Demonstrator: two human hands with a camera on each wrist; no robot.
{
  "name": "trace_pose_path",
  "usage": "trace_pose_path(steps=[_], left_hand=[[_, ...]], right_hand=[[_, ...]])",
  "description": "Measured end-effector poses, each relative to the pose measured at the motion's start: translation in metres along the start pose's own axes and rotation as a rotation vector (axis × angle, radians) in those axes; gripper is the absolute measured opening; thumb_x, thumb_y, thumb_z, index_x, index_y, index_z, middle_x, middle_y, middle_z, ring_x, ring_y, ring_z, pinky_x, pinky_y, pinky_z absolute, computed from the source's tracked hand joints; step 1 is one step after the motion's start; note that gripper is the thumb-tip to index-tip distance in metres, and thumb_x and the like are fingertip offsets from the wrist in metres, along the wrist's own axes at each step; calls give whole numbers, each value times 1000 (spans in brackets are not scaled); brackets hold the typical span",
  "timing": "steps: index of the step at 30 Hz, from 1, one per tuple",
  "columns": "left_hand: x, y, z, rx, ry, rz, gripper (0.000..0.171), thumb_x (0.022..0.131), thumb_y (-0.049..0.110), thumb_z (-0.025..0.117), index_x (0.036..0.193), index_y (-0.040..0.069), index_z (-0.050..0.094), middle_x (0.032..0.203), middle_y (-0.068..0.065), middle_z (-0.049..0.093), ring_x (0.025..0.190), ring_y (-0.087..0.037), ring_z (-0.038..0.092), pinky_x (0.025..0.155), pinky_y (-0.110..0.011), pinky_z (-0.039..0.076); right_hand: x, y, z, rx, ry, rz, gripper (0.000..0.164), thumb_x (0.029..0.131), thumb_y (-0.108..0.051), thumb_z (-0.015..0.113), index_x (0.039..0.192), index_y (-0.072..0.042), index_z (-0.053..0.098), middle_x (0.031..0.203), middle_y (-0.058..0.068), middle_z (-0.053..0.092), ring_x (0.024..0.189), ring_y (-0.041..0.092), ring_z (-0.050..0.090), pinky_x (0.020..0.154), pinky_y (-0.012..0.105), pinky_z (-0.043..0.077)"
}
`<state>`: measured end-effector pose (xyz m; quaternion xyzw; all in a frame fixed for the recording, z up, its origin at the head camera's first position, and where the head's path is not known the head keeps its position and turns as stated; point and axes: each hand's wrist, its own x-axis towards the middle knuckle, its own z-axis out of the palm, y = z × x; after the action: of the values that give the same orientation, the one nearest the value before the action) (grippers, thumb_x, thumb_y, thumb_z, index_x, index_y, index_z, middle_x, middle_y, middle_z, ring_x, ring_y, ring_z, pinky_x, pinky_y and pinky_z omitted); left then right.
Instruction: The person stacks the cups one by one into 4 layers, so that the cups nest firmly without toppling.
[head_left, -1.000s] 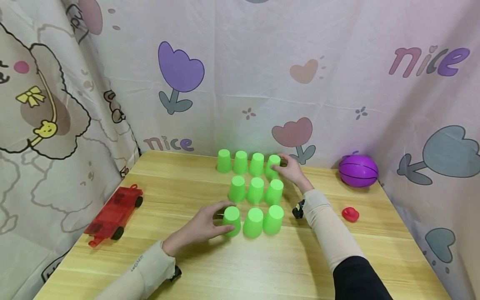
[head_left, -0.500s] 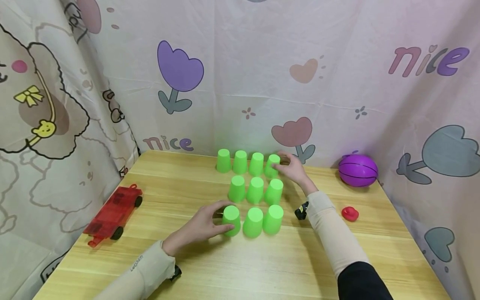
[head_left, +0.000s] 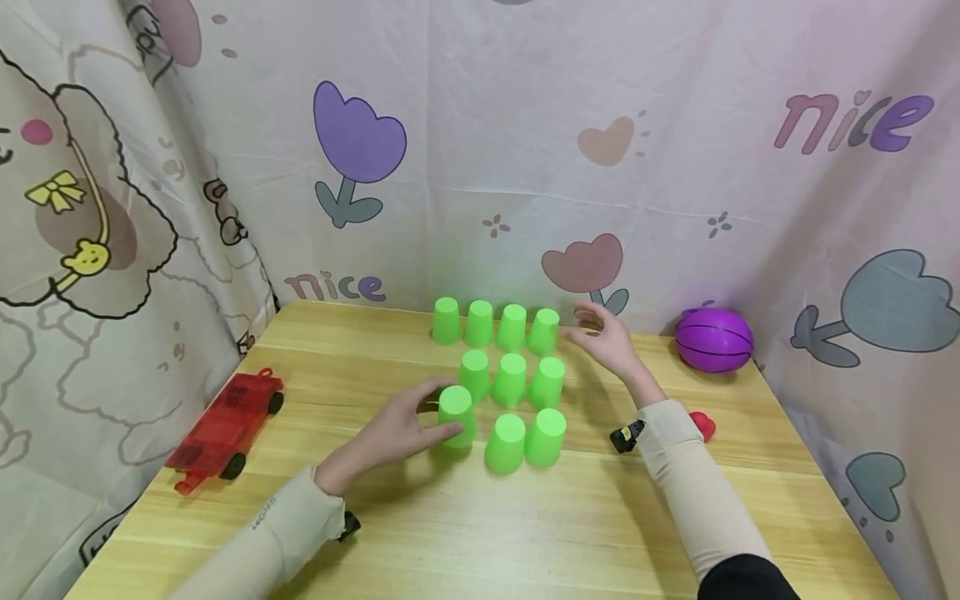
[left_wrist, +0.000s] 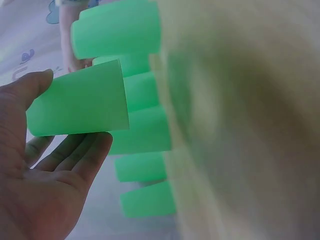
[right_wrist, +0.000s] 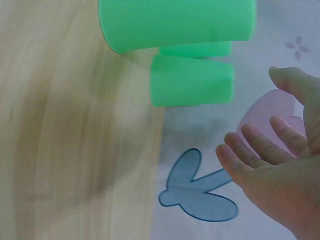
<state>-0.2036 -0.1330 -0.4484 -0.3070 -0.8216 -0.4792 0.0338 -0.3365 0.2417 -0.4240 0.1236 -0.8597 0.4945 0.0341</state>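
Note:
My left hand [head_left: 390, 429] grips an upside-down green cup [head_left: 456, 414], thumb on one side and fingers on the other. In the left wrist view this cup [left_wrist: 80, 102] is raised off the table, with other green cups behind it. Two cups [head_left: 525, 442] stand upside down in the front row, to its right. Behind them come a middle row of three cups [head_left: 509, 380] and a back row of several [head_left: 480, 324]. My right hand [head_left: 611, 342] holds nothing; its fingers are spread just right of the back row's end cup [head_left: 543, 332].
A transparent red toy car [head_left: 225, 427] lies at the table's left. Toward the back right sits a purple ball [head_left: 714, 340], with a small red toy [head_left: 703, 426] partly hidden by my right sleeve. A printed curtain [head_left: 480, 150] hangs right behind the table [head_left: 525, 533].
My left hand has lifted the front row's left cup and moved it slightly back. My right hand has let go of the back row's end cup and moved away to the right.

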Motion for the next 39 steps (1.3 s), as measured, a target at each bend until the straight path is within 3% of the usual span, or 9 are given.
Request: trace_pose_path(steps=[6,12,22,33,39], left_hand=[[19,7,-16,14,51,21,60,90,19,85,142,4,59,130,-12,72,115,-32,72,100,-43,62],[41,9,-29,-1,108,34,60,89,14,86,141,4,60,128,-14,73,112,-32,74,96,-40,64],[76,5,-42,23,158,-55,64,92,21,83,147,5,56,134,-20,68,115,-37,71,97,-49,63],[107,-10,-57,44,213,-76,55,96,24,81,141,4,59,126,-17,70,109,-33,72,94,-44,64],[120,-16,-60,47,236,-122,56,95,23,81,143,4,58,126,-18,70,111,-34,71,97,-46,62]], right_hand=[[-22,-12,-10,7,0,-25,68,99,-27,76,156,-5,45,151,26,56,141,45,53,118,56,48],[-44,-27,-11,-12,1,-60,65,99,-27,76,153,-7,49,148,23,60,138,41,57,116,57,50],[-76,-36,-4,-25,-14,-77,63,99,-27,76,152,-4,50,146,21,63,137,39,59,114,54,52],[-113,-36,5,-9,-22,-101,53,99,-24,76,146,-9,57,136,15,69,127,32,67,109,44,56],[-127,-34,11,27,-53,-122,50,98,-23,77,144,-11,59,135,11,71,126,32,68,107,44,57]])
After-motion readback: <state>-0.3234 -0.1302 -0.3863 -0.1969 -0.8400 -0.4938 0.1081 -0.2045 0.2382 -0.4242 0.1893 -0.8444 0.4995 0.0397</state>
